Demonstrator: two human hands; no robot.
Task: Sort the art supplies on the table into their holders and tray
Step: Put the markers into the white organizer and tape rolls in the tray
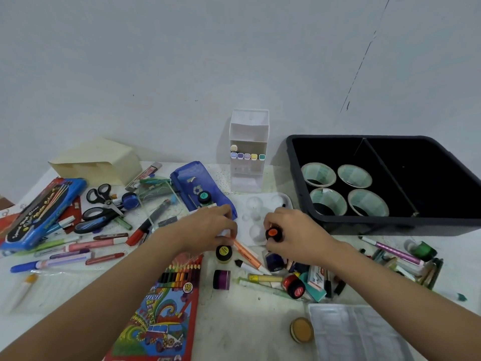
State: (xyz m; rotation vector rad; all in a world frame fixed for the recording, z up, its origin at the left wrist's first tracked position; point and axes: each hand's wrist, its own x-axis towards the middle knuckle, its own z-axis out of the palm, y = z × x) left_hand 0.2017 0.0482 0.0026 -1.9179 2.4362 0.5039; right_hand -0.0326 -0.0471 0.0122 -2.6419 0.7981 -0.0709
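Note:
My right hand point(291, 234) is closed around a small paint jar with an orange lid point(273, 233), just left of the black tray point(338, 225). My left hand point(208, 227) pinches the upper end of an orange highlighter point(247, 254) that lies on the table. Beside it stand a yellow-lidded jar point(223, 252) and a purple jar point(221, 279); a red jar point(294, 285) lies on its side. The tray holds several paper cups point(318, 174). A white marker holder point(248, 152) with several pastel markers stands at the wall.
A white paint palette point(256, 217) lies between my hands. Scissors point(100, 204), pens and a blue pencil pouch point(192, 186) crowd the left. A colour pencil box point(161, 308) lies near me. More markers point(398, 254) pile up at the right, below the tray.

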